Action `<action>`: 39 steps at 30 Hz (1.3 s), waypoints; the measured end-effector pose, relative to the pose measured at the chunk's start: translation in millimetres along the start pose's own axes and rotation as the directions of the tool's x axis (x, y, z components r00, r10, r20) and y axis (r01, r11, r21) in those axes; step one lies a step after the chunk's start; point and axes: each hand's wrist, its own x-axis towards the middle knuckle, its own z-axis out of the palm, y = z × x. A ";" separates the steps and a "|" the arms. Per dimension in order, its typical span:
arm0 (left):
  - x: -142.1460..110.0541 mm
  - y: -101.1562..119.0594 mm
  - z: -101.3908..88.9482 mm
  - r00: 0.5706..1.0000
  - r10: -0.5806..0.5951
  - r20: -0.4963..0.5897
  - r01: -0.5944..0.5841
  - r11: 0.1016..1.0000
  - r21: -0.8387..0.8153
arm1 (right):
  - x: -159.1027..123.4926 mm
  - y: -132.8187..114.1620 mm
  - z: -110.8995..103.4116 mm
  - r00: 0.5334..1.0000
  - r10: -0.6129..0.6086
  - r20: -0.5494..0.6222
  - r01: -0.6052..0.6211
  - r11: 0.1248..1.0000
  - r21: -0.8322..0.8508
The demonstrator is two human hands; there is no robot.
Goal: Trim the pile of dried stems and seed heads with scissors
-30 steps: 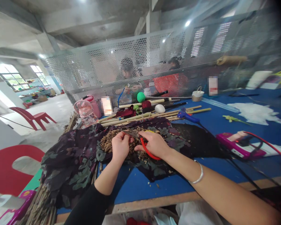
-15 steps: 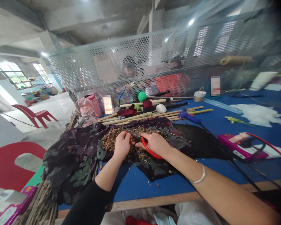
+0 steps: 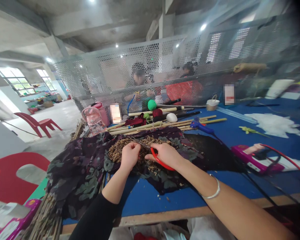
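Note:
My right hand grips red-handled scissors, whose blades point left towards my other hand. Fingertips pinched, my left hand is close by the blade tips; whatever is between its fingers is too small or hidden to make out. Beneath both hands lies a heap of chopped brown dried plant bits. The heap rests on a dark floral cloth spread over the blue table, with a few crumbs scattered towards the front edge.
Behind the heap lie bamboo sticks, a blue glue gun, a white ball and a green ball. A pink bag stands back left. At right is a magenta power strip with cables. Bundled dry stalks hang front left.
My left fingers have drawn closer together beside the blades, and the left hand has shifted very slightly. The right hand keeps its grip on the scissors. The view has tilted a little.

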 end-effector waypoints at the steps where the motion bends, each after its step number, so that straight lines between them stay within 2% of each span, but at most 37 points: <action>1: 0.9 0.1 -2.5 0.999 0.050 -0.008 -0.048 0.989 0.137 | 0.7 1.4 -1.2 1.000 0.001 -0.009 -0.001 1.000 -0.027; 3: 4.6 0.4 -10.9 0.984 0.176 -0.006 -0.163 0.920 0.356 | 1.7 4.5 -3.6 0.999 0.007 -0.037 -0.010 0.998 -0.065; 5: 10.6 0.5 -23.9 0.956 0.293 -0.014 -0.248 0.833 0.493 | 2.3 7.4 -5.4 0.998 0.025 -0.064 -0.029 0.997 -0.068; 7: 18.0 -0.5 -39.8 0.935 0.350 -0.055 -0.240 0.740 0.628 | 2.7 9.2 -6.3 0.995 0.040 -0.092 -0.044 0.998 -0.038; 10: 27.7 -5.3 -59.7 0.965 0.252 -0.070 -0.105 0.617 0.780 | 3.1 9.9 -6.0 0.989 0.056 -0.134 -0.052 0.998 0.033; 13: 33.4 -12.6 -66.7 0.995 0.101 -0.022 -0.037 0.545 0.837 | 3.4 10.9 -4.3 0.986 0.066 -0.153 -0.056 0.996 0.070; 15: 35.3 -17.2 -66.1 0.997 0.077 -0.006 -0.037 0.544 0.839 | 3.6 12.6 -2.3 0.986 0.061 -0.156 -0.049 0.996 0.080; 19: 35.8 -22.3 -65.8 0.979 0.195 -0.060 -0.083 0.648 0.757 | 4.4 17.1 2.0 0.982 0.056 -0.182 -0.038 0.994 0.098; 22: 33.7 -19.2 -66.6 0.966 0.248 -0.068 -0.124 0.682 0.721 | 5.1 18.8 2.7 0.978 0.073 -0.198 -0.050 0.991 0.121; 24: 31.2 -12.7 -61.9 0.960 0.275 -0.051 -0.158 0.682 0.715 | 5.5 18.5 1.6 0.977 0.079 -0.200 -0.055 0.991 0.121; 26: 27.9 -3.3 -49.4 0.951 0.310 -0.014 -0.208 0.669 0.713 | 5.8 17.5 -0.3 0.976 0.079 -0.203 -0.056 0.992 0.116; 30: 18.8 13.7 -5.4 0.927 0.335 0.168 -0.350 0.614 0.708 | 6.7 17.1 -2.6 0.974 0.086 -0.211 -0.058 0.989 0.135; 34: 9.5 15.2 32.8 0.868 0.361 0.342 -0.497 0.606 0.621 | 8.3 22.1 -1.5 0.968 0.093 -0.233 -0.060 0.988 0.144; 36: 5.7 11.9 40.3 0.847 0.366 0.384 -0.531 0.595 0.603 | 9.0 25.1 -0.6 0.967 0.099 -0.236 -0.065 0.987 0.147; 39: 0.6 10.0 37.1 0.837 0.391 0.383 -0.548 0.596 0.587 | 9.7 27.3 0.0 0.968 0.109 -0.228 -0.072 0.984 0.164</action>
